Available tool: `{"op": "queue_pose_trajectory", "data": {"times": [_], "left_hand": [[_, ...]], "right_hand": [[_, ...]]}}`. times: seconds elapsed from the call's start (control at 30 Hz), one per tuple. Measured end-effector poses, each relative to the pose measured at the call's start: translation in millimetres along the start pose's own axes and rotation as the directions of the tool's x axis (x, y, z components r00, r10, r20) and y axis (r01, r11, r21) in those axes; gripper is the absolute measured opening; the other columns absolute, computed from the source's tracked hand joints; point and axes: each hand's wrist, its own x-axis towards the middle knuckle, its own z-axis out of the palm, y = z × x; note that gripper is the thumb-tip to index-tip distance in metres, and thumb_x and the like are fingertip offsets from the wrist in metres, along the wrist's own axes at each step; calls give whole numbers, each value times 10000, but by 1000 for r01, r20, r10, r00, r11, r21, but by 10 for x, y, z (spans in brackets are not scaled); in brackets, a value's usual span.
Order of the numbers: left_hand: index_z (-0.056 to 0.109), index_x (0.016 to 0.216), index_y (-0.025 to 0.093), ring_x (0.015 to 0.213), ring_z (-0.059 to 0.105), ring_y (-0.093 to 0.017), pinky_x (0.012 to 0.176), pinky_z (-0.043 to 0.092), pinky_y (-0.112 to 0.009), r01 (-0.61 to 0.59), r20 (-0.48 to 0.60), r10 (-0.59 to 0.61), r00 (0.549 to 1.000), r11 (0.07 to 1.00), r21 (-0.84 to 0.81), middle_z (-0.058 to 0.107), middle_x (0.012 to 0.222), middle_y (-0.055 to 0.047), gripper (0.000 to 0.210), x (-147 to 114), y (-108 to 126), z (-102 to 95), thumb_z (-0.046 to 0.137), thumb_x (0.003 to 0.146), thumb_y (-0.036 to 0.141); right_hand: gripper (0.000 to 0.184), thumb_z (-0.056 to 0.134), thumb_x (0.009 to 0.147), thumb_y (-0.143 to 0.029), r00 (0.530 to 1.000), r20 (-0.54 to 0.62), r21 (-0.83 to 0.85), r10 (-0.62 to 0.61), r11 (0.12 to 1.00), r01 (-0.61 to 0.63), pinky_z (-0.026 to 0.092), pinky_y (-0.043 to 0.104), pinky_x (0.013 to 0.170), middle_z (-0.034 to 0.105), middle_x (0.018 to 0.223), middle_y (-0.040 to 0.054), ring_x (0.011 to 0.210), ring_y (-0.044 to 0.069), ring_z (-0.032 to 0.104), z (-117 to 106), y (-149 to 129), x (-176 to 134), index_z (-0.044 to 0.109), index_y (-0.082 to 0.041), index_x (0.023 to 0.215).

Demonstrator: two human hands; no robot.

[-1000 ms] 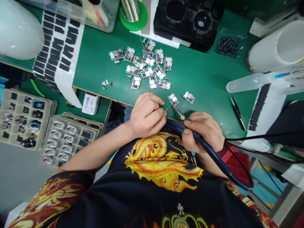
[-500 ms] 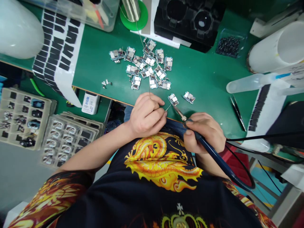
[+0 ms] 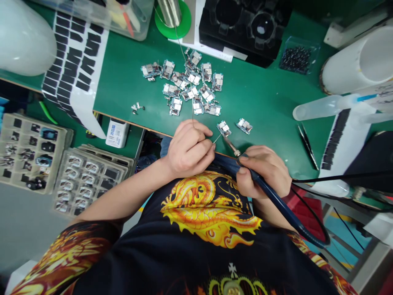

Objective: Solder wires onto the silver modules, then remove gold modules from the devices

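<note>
A small circuit board (image 3: 224, 128) lies near the front edge of the green table, a second board (image 3: 244, 126) just to its right. My right hand (image 3: 265, 170) is closed round a soldering iron (image 3: 232, 146), whose tip is at the lower edge of the nearer board. My left hand (image 3: 193, 148) is closed on a strand of solder wire (image 3: 217, 139); the free end points at the same board, close to the iron's tip. From that hand the strand runs up over several more circuit boards (image 3: 193, 78) to a solder spool (image 3: 170, 14) with a green flange. Whether the tip touches solder cannot be made out.
Tweezers (image 3: 307, 146) lie at the right beside a white bottle (image 3: 322, 107). A clear box of small black parts (image 3: 295, 57) and a black fixture (image 3: 242, 26) stand at the back. Few tiny parts (image 3: 137, 107) lie left; compartment trays (image 3: 87, 180) sit lower left.
Almost nothing differs. The soldering iron and my right hand have shifted very slightly to the left; my left hand and the boards stay put.
</note>
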Motion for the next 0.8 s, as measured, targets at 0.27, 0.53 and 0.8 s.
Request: {"op": "queue_pose_trajectory", "data": {"times": [0.27, 0.53, 0.8], "left_hand": [[619, 980, 239, 970, 772, -238, 874, 622, -450, -13, -4, 13, 1000, 1000, 4, 612, 846, 4, 199, 11, 1, -6, 733, 890, 103], [618, 979, 251, 987, 769, -237, 887, 610, -456, 11, 3, -11, 1000, 1000, -18, 616, 849, 10, 209, -6, -6, 1, 734, 883, 105], [617, 982, 250, 989, 769, -237, 892, 615, -457, 16, -4, -16, 1000, 1000, -22, 614, 846, 12, 206, -8, -4, 0, 731, 888, 107]], "right_hand": [[172, 712, 905, -179, 1000, -28, 39, -14, 999, 15, 680, 355, 615, 725, 778, 7, 610, 163, 682, 0, 7, 24, 745, -193, 1073], [223, 732, 909, -193, 1000, 15, 4, 14, 1000, -14, 696, 366, 661, 729, 828, 10, 664, 171, 703, 5, 3, -13, 752, -212, 1130], [191, 717, 890, -160, 1000, 15, 38, -2, 999, 2, 691, 362, 649, 728, 806, 13, 649, 170, 707, -8, -9, 37, 749, -191, 1076]]}}
